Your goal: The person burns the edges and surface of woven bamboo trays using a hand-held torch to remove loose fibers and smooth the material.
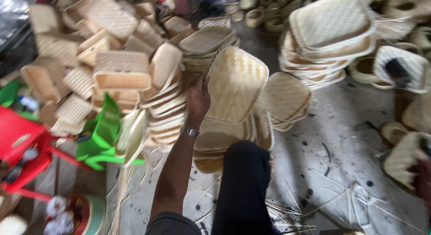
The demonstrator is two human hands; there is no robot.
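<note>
While a red plastic chair (pixel 20 149) and a green stool (pixel 101 136) stood at far left beside heaped woven baskets (pixel 121 69), the left hand (pixel 197 100) gripped the edge of a woven bamboo tray (pixel 235 84), held tilted above stacked trays (pixel 215 140); the right hand (pixel 422 176), blurred, touched another tray (pixel 402 161), its fingers' state indeterminable.

The woven tray (pixel 235 84) in the left hand (pixel 198 100) is pale straw-yellow with a zigzag herringbone weave and a whitish braided rim. The stacked trays (pixel 330 35) and heaped baskets (pixel 122 70) share that cream-to-tan colour, some a darker honey. A silver watch (pixel 190 132) bands the wrist. The trouser leg (pixel 242 190) is black. A small stool (pixel 101 136) is bright green, a chair (pixel 22 149) red. The floor (pixel 341 140) is grey concrete flecked with dark spots.
</note>
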